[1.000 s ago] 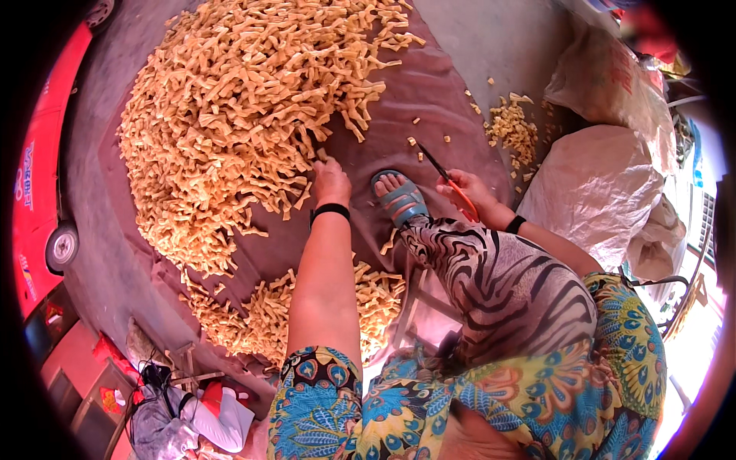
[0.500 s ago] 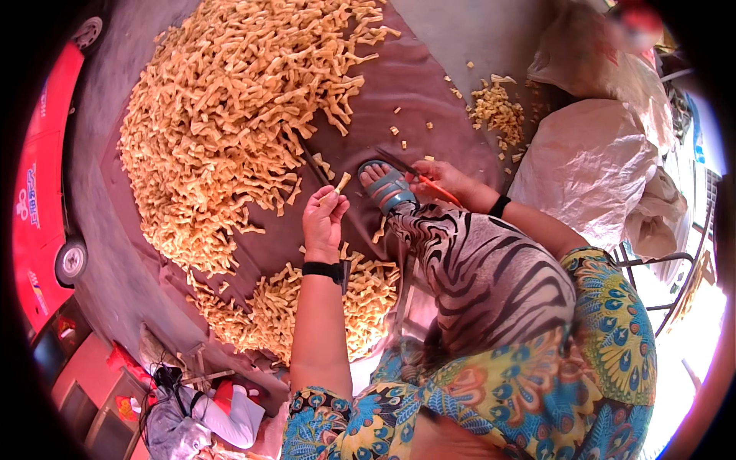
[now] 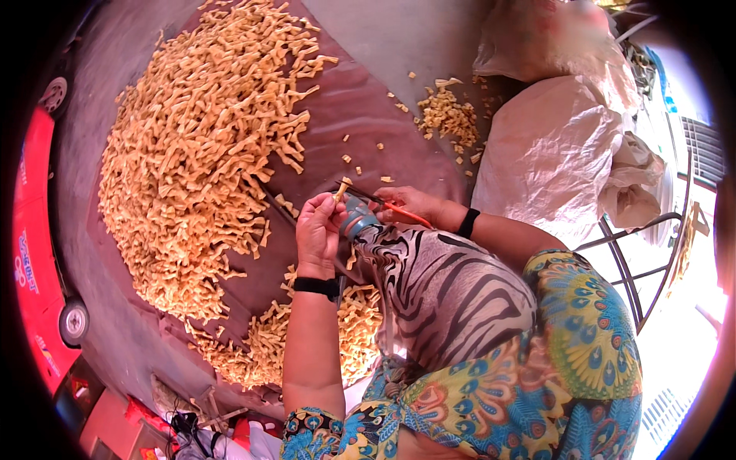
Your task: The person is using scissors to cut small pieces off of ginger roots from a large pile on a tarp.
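My left hand (image 3: 316, 234) pinches a short yellowish, knobbly stick-like piece (image 3: 343, 186) with flared ends between thumb and fingers, its tip pointing up and away. Wrapped round the orange-red handles of scissors (image 3: 408, 214) is my right hand (image 3: 414, 201). The dark blades reach left to the held piece's upper end; whether they touch it I cannot tell. Left of my hands spreads a large heap of the same pieces (image 3: 192, 153) on a brownish-red sheet (image 3: 368, 100). A smaller heap (image 3: 356, 330) lies beside my left forearm.
Small cut-off bits (image 3: 448, 119) are scattered beyond my right hand. Big whitish sacks (image 3: 544, 146) stand at the right, near a black metal frame (image 3: 632, 268). My sandalled foot (image 3: 355, 218) is just under the hands. A red vehicle (image 3: 38, 253) is at the far left.
My hands have come together, bringing the scissors' blades up to the held piece's end. The whole view has shifted, so the heaps and sacks appear further left.
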A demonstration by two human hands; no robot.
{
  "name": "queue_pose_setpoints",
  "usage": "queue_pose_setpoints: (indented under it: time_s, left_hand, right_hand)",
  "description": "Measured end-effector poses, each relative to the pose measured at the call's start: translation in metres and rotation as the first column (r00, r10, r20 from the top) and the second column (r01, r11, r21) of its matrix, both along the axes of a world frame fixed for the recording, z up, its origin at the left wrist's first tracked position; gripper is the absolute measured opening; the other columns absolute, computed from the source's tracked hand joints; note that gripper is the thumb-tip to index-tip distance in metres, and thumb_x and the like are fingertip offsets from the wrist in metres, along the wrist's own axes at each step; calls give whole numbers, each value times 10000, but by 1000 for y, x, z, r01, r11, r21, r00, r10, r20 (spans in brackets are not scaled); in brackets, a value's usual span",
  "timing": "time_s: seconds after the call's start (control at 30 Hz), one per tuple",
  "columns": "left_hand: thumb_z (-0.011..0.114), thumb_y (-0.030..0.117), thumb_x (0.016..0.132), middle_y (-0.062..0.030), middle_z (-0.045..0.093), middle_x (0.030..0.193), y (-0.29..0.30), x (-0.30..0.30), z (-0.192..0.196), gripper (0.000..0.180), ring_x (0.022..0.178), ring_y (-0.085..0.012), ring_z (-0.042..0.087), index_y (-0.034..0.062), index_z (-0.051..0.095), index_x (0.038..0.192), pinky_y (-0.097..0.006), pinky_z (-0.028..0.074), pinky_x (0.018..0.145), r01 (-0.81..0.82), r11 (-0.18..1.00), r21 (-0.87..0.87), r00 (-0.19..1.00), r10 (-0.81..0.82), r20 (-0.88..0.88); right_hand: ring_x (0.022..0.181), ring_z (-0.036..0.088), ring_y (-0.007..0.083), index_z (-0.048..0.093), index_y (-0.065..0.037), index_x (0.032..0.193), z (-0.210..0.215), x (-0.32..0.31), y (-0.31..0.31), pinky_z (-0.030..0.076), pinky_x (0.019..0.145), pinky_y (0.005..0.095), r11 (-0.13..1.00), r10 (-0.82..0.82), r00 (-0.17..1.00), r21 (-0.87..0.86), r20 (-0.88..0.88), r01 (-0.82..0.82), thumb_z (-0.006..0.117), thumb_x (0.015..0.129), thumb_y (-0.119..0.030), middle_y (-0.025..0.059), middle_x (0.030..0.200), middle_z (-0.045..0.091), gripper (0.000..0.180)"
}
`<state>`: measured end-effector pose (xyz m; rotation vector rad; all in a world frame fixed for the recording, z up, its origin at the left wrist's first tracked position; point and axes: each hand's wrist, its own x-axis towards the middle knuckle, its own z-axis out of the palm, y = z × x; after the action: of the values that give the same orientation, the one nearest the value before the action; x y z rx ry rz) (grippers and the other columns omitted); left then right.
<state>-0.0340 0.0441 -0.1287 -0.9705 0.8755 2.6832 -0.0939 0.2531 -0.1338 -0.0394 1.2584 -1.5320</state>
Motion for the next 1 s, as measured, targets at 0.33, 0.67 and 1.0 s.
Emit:
queue_pose_setpoints:
  time_s: [0.33,0.67,1.0]
  left_hand:
    - [591,49,844,-97,617,834,27,-15,-4,131,706,-148,610,13,532,956,-239,524,616,177,978,-107,980,-165,112]
    - [577,67,852,-72,601,767,22,0,-17,97,629,-139,595,29,535,931,-243,516,566,248,945,-212,961,-213,174]
    - [582,137,801,-102,578,720,-89,164,-57,103,611,-208,575,54,570,861,-302,489,538,752,374,-543,635,-187,750]
  right_hand:
    - [807,515,86,554,-18,978,-33,8,28,428,721,232,990,-125,991,-63,-41,123,667,794,-144,6,859,561,250]
    - [555,449,47,577,-55,867,-39,19,43,363,487,190,971,-86,980,206,-182,124,633,827,-159,-47,626,482,125]
    - [581,469,92,575,-59,830,-103,5,39,383,517,270,881,154,941,473,-300,7,662,781,-253,10,637,524,219]
